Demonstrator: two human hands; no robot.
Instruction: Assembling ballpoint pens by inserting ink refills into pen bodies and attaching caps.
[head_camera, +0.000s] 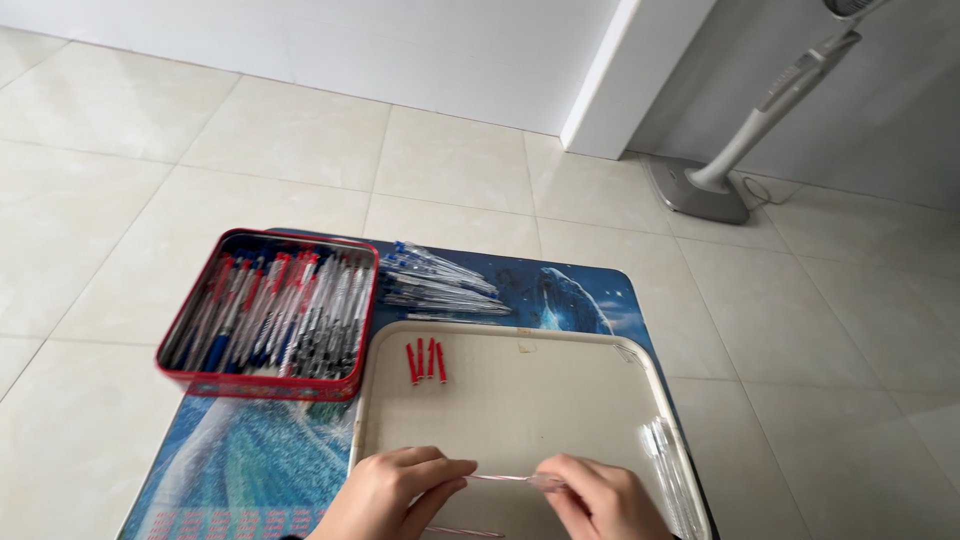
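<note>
My left hand (395, 492) and my right hand (602, 497) sit at the near edge of a cream tray (520, 400). Between them they hold a thin clear pen barrel (505, 480), one hand at each end. A second thin pen part (462, 531) lies on the tray just below my left hand. Several small red pen caps (425, 361) lie in a row at the tray's far left corner. Clear pen tubes (668, 470) lie along the tray's right side.
A red tin (271, 314) full of pens stands left of the tray on a small blue-patterned table (570, 295). A loose pile of clear pens (440, 283) lies behind the tray. A fan base (695, 190) stands on the tiled floor at the far right.
</note>
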